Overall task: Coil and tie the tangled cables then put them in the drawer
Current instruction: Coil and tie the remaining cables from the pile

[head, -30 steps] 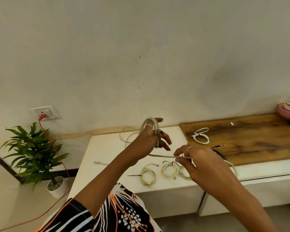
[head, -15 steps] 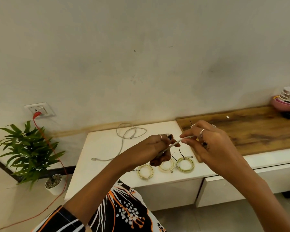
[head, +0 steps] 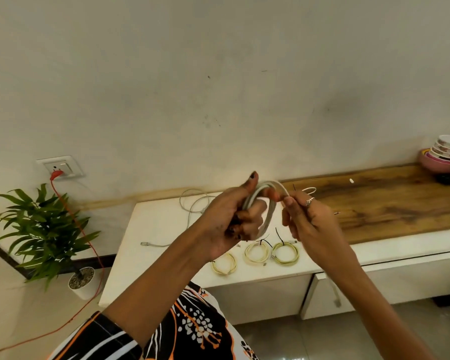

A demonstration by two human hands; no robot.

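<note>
My left hand [head: 230, 219] grips a white cable [head: 266, 203] wound in loops around its fingers, held above the white cabinet top [head: 156, 224]. My right hand [head: 309, 224] pinches the same cable at the top of the loop, and a free end with a plug [head: 337, 301] hangs down below my right wrist. Three tied yellowish coils [head: 255, 254] lie in a row near the cabinet's front edge. A loose grey cable [head: 192, 203] sprawls at the back of the top. The drawer front [head: 390, 281] sits below the top at right, closed.
A small white coil [head: 309, 190] lies on the wooden board [head: 390, 201] at right. Stacked bowls [head: 446, 155] stand at the far right. A potted plant [head: 44, 232] stands left on the floor, with a red cord [head: 89, 245] running from the wall socket [head: 60, 167].
My hands rose and the cable went from a straight stretch between them into a further loop around my left hand. My right hand moved to the top of the loop.
</note>
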